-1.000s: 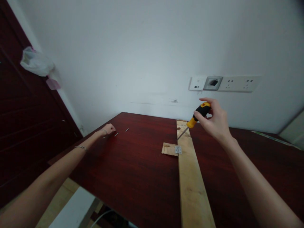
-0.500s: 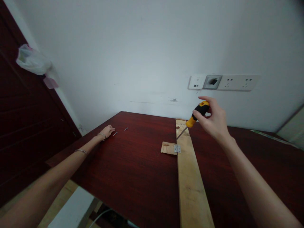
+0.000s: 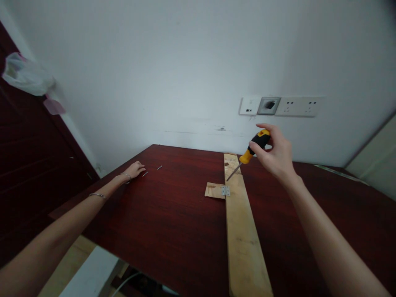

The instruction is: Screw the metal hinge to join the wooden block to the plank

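My right hand (image 3: 277,154) grips a yellow and black screwdriver (image 3: 246,157) by its handle, shaft slanting down to the left. Its tip is over the long wooden board (image 3: 246,235), just above a small metal hinge (image 3: 225,190); contact with the board cannot be made out. That hinge spans the board's left edge and a short wood piece (image 3: 214,190). Far to the left, my left hand (image 3: 135,168) rests on the dark red tabletop (image 3: 173,222), fingers extended and slightly bent. Beside its fingertips lie two thin metal screws or nails, one nearer (image 3: 145,174) and one farther (image 3: 159,167).
A white wall with socket plates (image 3: 298,107) rises behind the table. On the left, a white plastic bag (image 3: 27,76) hangs at a dark red door (image 3: 27,144). Below the table's front edge are a white surface (image 3: 89,274) and a pale cable (image 3: 125,284).
The whole view has shifted, so things appear slightly farther left. The screwdriver stays in my right hand over the board, and my left hand remains by the metal pieces.
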Demonstrator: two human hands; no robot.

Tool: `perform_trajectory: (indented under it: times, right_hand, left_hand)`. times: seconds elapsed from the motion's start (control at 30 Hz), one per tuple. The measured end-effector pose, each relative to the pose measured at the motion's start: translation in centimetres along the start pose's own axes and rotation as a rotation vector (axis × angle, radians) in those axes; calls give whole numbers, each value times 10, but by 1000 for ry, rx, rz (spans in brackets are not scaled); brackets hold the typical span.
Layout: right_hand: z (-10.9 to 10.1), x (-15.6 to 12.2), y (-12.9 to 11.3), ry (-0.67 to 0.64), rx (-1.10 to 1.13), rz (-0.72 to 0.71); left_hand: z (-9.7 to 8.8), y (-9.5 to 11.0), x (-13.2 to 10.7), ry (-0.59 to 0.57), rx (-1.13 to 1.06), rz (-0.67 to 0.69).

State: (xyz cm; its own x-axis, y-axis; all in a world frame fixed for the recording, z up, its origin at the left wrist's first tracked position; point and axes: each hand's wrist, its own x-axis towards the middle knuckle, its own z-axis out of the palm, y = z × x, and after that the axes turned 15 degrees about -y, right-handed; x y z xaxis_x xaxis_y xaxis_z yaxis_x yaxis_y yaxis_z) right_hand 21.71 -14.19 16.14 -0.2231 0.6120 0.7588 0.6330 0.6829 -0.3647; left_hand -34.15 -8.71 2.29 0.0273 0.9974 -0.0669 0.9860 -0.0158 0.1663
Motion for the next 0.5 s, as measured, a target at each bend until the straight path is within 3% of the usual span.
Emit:
perform_trajectory:
  times: [0.1, 0.2, 0.33, 0.43, 0.5]
  right_hand:
    - [-1, -1, 2, -4, 3, -2]
    - [0, -3, 3, -42, 19, -2]
    - [5, -5, 2, -97, 27, -23]
    - [7, -7, 1, -115, 37, -50]
    - [7, -7, 1, -125, 34, -55]
  left_hand:
    - [-11, 17, 12, 74, -6, -13]
    - [-25, 58, 24, 109, -61, 42]
    - [-31, 148, 26, -51, -73, 355]
    - [-20, 220, 14, -208, 11, 635]
    - [-8, 260, 6, -289, 54, 735]
